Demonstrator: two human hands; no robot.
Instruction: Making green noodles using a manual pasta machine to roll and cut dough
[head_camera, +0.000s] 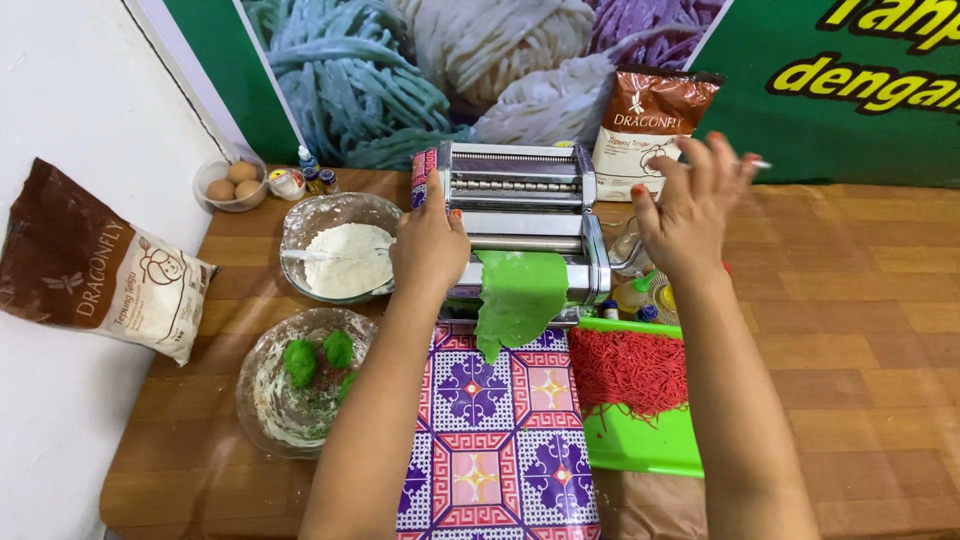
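A metal pasta roller machine (520, 195) stands at the back of a wooden table (850, 300). A flat green dough sheet (520, 295) hangs out of its front onto a purple patterned mat (500, 440). My left hand (430, 245) rests on the machine's left side, next to the sheet. My right hand (695, 205) is raised at the machine's right side, fingers spread, holding nothing that I can see.
Left of the machine are a glass bowl of flour (335, 250) with a spoon, a glass bowl with green dough balls (305, 385) and a bowl of eggs (232, 185). Red noodles (630, 370) lie on a green tray (640, 445). Flour bags (100, 270) (650, 115) stand left and behind.
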